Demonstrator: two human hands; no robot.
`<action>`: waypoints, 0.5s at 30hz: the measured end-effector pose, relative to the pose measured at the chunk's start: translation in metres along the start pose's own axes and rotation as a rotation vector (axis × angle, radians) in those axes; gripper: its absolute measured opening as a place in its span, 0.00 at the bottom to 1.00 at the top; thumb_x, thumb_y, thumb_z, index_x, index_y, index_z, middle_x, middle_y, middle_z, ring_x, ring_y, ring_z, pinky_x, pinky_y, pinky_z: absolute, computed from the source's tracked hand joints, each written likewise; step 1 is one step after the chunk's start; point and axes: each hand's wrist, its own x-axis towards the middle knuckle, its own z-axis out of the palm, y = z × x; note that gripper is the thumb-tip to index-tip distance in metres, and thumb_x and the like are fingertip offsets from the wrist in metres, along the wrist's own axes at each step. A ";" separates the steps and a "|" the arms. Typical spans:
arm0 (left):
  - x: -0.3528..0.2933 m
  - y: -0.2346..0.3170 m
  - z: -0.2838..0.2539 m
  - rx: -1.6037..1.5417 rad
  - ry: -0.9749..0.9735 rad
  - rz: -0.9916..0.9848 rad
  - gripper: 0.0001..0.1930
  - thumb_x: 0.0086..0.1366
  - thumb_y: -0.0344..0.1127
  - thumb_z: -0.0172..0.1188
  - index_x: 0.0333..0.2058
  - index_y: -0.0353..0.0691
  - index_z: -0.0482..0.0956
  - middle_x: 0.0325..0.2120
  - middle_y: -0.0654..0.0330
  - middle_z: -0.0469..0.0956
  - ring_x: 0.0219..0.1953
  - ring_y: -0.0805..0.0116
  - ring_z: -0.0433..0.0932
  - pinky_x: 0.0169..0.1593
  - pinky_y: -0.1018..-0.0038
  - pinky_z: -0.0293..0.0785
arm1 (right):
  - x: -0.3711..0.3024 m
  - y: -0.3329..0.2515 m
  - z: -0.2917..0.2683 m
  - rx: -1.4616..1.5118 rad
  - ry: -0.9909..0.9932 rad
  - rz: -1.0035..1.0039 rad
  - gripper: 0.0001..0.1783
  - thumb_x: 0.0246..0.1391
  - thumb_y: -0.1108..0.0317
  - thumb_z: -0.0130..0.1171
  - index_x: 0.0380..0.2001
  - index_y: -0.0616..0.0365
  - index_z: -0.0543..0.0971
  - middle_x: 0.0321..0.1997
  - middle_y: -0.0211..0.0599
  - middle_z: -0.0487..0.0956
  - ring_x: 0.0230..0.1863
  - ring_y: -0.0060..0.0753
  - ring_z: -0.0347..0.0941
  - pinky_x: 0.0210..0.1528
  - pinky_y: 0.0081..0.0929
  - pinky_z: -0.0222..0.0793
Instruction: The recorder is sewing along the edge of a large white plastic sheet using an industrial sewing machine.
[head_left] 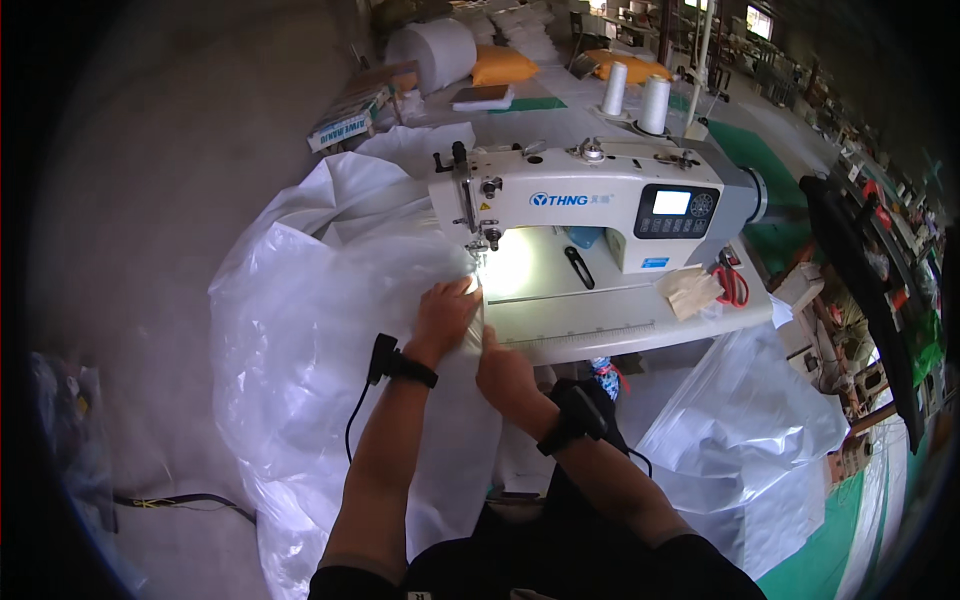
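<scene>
A white sewing machine (pixel 610 200) stands on its table, its lamp lighting the needle area. Under its presser foot (pixel 478 250) runs the edge of a large, shiny white plastic sheet (pixel 310 320), which spreads left and hangs down in folds. My left hand (pixel 443 318) lies on the sheet just in front of the foot, its fingers stretched toward the needle. Lower down along the same edge, my right hand (pixel 508 378) is closed on the sheet's border, its index finger pointing up along it. The fingertips of my right hand are partly hidden.
Black thread snips (pixel 578 268) lie on the machine bed. Red-handled scissors (pixel 733 286) and a tan cloth scrap (pixel 690 292) rest at the table's right. Two thread cones (pixel 654 106) stand behind. More white plastic (pixel 740 430) hangs at right; a box (pixel 345 128) sits far left.
</scene>
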 end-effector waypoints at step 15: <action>-0.102 -0.054 -0.072 0.396 0.009 -0.549 0.22 0.62 0.50 0.51 0.54 0.53 0.72 0.59 0.57 0.63 0.64 0.52 0.55 0.61 0.39 0.44 | 0.038 -0.001 -0.006 -0.290 0.020 -0.103 0.29 0.47 0.72 0.52 0.53 0.76 0.66 0.23 0.40 0.80 0.23 0.34 0.79 0.25 0.28 0.73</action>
